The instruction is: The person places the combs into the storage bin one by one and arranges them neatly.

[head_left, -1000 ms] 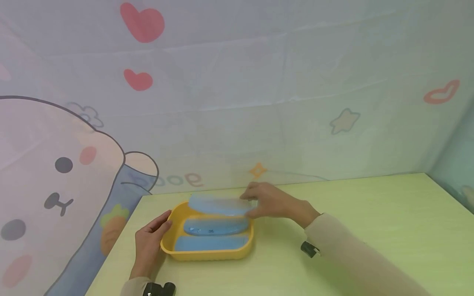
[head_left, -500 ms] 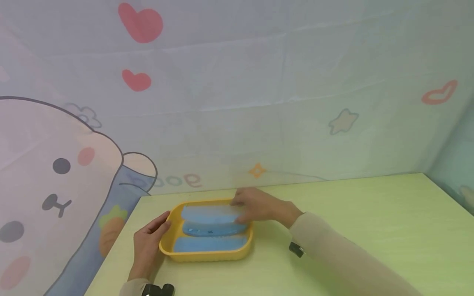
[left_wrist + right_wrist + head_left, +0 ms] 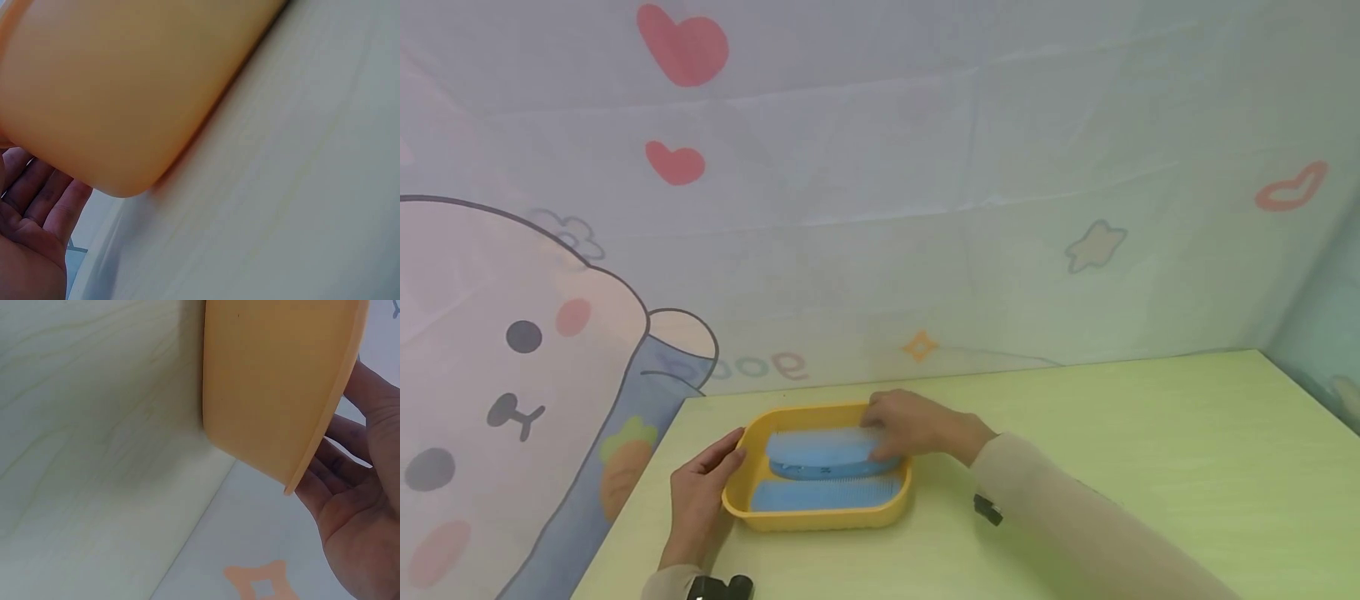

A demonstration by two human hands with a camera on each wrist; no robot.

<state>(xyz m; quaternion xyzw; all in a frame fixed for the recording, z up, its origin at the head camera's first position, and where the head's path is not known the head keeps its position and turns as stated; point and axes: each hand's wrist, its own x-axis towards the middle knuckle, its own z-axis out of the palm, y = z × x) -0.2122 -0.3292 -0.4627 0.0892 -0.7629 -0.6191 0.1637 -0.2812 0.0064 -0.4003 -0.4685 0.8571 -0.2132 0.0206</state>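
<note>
A yellow plastic basin [image 3: 818, 522] sits on the table with blue combs inside. My left hand [image 3: 698, 493] grips its left rim, thumb over the edge and fingers outside; the left wrist view shows those fingers [image 3: 53, 200] beside the wall. Reaching over the right end, my right hand [image 3: 916, 423] pinches the right end of a slightly blurred blue comb [image 3: 816, 447]. That comb overlaps a second comb [image 3: 824, 472] in the middle of the basin. Along the front lies a third comb [image 3: 826, 494], teeth away from me. In the right wrist view, the basin wall [image 3: 275, 381] hides the combs.
The light yellow-green table [image 3: 1112, 467] extends far to the right. Behind it hangs a pale cloth backdrop [image 3: 865, 192] with hearts, a star and a large cartoon animal at the left. A small dark device is on each wrist.
My right hand has moved down, toward me and slightly left with its comb, from over the far rim to overlapping the middle comb. My left hand has kept its grip on the basin.
</note>
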